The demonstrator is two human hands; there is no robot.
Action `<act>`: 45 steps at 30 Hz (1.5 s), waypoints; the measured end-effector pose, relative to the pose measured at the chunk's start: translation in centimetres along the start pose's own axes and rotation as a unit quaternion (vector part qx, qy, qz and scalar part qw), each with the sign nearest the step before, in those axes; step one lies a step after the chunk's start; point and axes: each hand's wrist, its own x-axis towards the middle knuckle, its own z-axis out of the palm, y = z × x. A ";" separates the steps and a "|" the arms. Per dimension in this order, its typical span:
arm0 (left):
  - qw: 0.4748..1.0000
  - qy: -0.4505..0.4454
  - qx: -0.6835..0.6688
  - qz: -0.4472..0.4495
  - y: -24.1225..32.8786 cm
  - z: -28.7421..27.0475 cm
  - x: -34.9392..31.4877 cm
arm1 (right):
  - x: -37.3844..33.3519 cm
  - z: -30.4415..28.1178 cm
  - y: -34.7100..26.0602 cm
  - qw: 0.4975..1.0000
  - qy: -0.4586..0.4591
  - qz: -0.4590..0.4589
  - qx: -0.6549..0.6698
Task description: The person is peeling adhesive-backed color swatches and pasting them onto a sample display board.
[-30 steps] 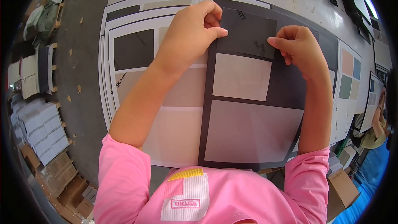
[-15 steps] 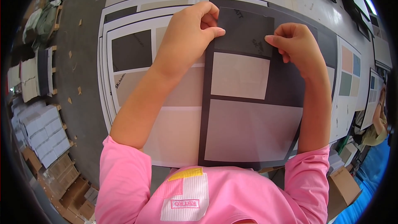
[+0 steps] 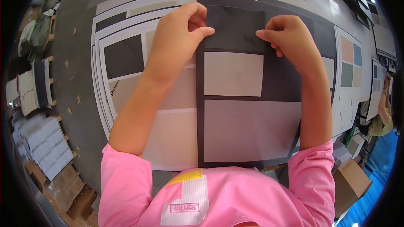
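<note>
A large black board (image 3: 277,75) lies in front of me, bearing a beige panel (image 3: 233,75) in its middle and a wide mauve-grey panel (image 3: 250,130) along its near part. At the far end lies a dark grey sample sheet (image 3: 235,27) with faint printing. My left hand (image 3: 183,27) is closed at that sheet's left edge, thumb on top and fingers curled. At the right edge my right hand (image 3: 288,38) pinches with thumb and fingers. The fingertips' undersides are hidden, as is how far the sheet is lifted, if at all.
White sample boards (image 3: 126,90) with dark and beige panels are stacked under and left of the black board. Another board with coloured squares (image 3: 351,61) lies to the right. Pallets with paper stacks (image 3: 46,143) stand on the floor at left; a cardboard box (image 3: 351,183) is lower right.
The view has shifted, so boards and hands appear farther left. Both hands keep their places at the dark grey sheet's edges, and the sheet looks straighter against the beige panel.
</note>
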 end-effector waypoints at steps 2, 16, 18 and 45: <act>1.000 -0.003 0.001 0.004 -0.2 0.1 0.1 | 0.1 0.0 -0.1 1.000 -0.013 0.007 -0.011; 1.000 -0.001 0.001 0.004 0.2 0.2 -0.2 | 0.0 0.8 0.5 0.999 0.029 -0.009 -0.020; 1.000 0.002 0.015 0.007 0.4 0.2 -0.2 | -0.1 0.8 0.7 0.998 0.041 -0.019 -0.033; 0.883 -0.081 0.413 0.210 1.3 6.8 -0.8 | 17.6 -9.7 0.8 0.788 0.452 -0.337 -0.247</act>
